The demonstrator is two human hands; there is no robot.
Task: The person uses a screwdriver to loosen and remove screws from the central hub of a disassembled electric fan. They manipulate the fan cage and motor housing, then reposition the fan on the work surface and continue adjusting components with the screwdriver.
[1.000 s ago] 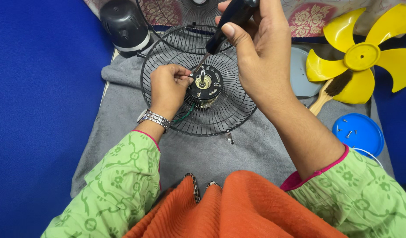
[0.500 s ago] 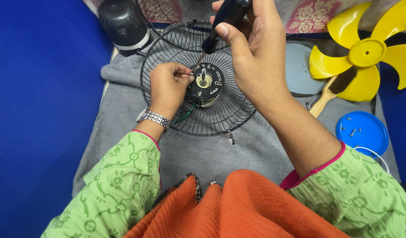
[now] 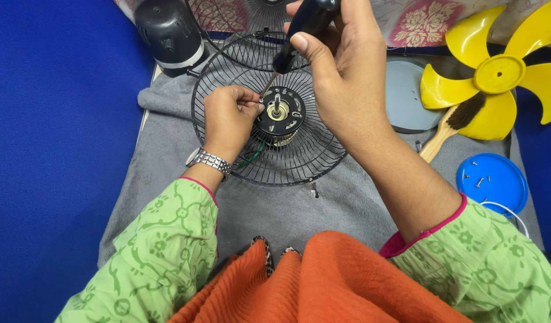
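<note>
The fingers (image 3: 251, 103) of the left hand (image 3: 227, 119) are pinched together at the rim of the round black fan motor (image 3: 279, 116), grasping something too small to make out just where the thin metal tip of the black-handled screwdriver (image 3: 299, 30) comes down. The right hand (image 3: 347, 78) is clenched around that handle from above, with the thumb pressed along it and the shaft slanting down to the left toward the motor's edge.

The motor sits at the centre of the round black wire fan guard (image 3: 269, 110), its short steel shaft pointing up. The guard lies flat on a grey cloth (image 3: 287, 209) spread over the bench. A silver metal wristwatch (image 3: 208, 161) is on the left wrist.

Further out, a black plastic motor housing (image 3: 171, 33) stands at the cloth's far left corner. To the right lie a yellow plastic fan blade (image 3: 496, 72), a wooden-handled brush (image 3: 452, 125), a grey round plastic disc (image 3: 407, 96) and a blue round plastic lid (image 3: 492, 182) holding a few loose screws.

The tip meets the motor at a slant, right beside the pinching fingertips. If it slips off, it could jab them, and the small piece could drop through the wire guard into the folds of the cloth.
</note>
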